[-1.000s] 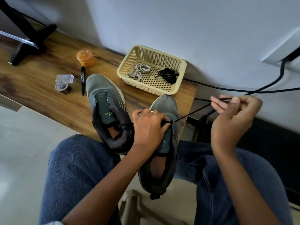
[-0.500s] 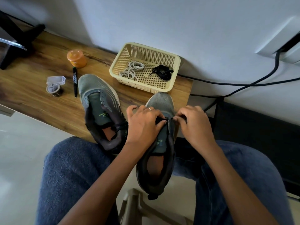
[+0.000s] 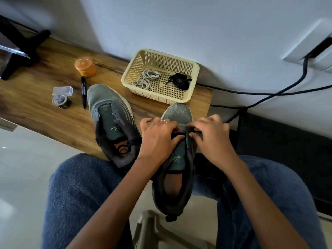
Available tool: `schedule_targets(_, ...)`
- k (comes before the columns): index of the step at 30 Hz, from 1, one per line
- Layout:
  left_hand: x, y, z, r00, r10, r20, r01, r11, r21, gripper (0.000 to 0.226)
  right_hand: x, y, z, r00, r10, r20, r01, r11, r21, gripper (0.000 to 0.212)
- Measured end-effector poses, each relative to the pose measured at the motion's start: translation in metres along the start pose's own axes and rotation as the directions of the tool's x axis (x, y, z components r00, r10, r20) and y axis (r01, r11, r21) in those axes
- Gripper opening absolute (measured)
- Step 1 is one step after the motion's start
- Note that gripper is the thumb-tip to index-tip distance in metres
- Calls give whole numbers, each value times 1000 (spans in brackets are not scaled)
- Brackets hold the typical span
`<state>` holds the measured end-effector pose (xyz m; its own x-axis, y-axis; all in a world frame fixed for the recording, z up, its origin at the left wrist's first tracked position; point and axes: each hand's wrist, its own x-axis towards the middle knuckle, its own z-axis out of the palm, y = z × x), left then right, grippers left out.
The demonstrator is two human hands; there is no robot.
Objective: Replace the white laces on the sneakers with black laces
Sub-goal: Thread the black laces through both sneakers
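Pale grey-white wall (image 3: 197,29) at the far side — a soft shadow falls across its left part. Wooden table (image 3: 36,97) with dark grain runs along it. Glossy light floor tiles (image 3: 21,177) near left. Black cables (image 3: 269,94) trail from a white wall fitting (image 3: 312,49) far right. Black stand (image 3: 21,53) far left.

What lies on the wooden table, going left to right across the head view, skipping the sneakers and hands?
Black stand → tape roll → black marker, with the orange jar just behind it → white laces → black lace bundle, both in the beige basket.
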<state>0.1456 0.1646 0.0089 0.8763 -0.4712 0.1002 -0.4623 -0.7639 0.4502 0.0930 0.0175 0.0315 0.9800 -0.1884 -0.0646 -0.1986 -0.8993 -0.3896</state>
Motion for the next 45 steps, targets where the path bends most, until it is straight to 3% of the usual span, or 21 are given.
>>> schedule_targets(9, 1, -1, -1, 1000, 10, 22, -11, 999, 42, 18, 0, 0, 4, 990, 110, 84, -118, 989, 94, 5)
schedule_targets(14, 1, 0, 0, 1000, 9, 6, -9, 998, 57, 16, 0, 1, 8, 983, 154, 103, -174, 957, 232, 12)
schedule_targets(17, 1, 0, -2, 1000, -16, 25, 14, 998, 60, 15, 0, 5, 3, 974, 219, -52, -205, 958, 203, 13)
schedule_targets(20, 0, -1, -4, 1000, -20, 22, 19, 999, 45, 14, 3, 19, -12, 864, 398, -307, -315, 905, 286, 17)
schedule_targets(22, 1, -2, -3, 1000, 0, 7, 0, 1000, 31, 13, 5, 25, -18, 810, 415, -415, -303, 901, 309, 16)
schedule_targets(23, 1, -2, -4, 1000, 21, -3, -21, 1000, 14, 12, 5, 25, -19, 823, 376, -426, -265, 917, 298, 13)
schedule_targets(25, 2, -2, -5, 997, 65, -38, -67, 997, -47, 15, 5, 19, -15, 904, 239, -355, -154, 955, 253, 6)
schedule_targets(27, 3, 0, -9, 993, 74, -90, -83, 991, -102, 16, 3, 8, -9, 979, 90, -183, -50, 976, 212, 16)
schedule_targets(31, 4, 2, -11, 996, -14, -91, -2, 984, -176, 13, 1, -1, 2, 996, -5, 91, -11, 986, 167, 22)
schedule_targets(36, 6, -1, -14, 998, -62, -9, 59, 976, -209, 12, 2, 5, 2, 996, 45, 78, -62, 971, 231, 14)
schedule_targets(40, 5, -2, -17, 996, -87, -10, 85, 989, -121, 18, 2, 4, 2, 998, 53, 24, -57, 981, 184, 2)
schedule_targets(45, 6, -5, -22, 994, -103, -30, 101, 993, -65, 21, 0, -1, 3, 996, 90, 8, -89, 953, 288, 10)
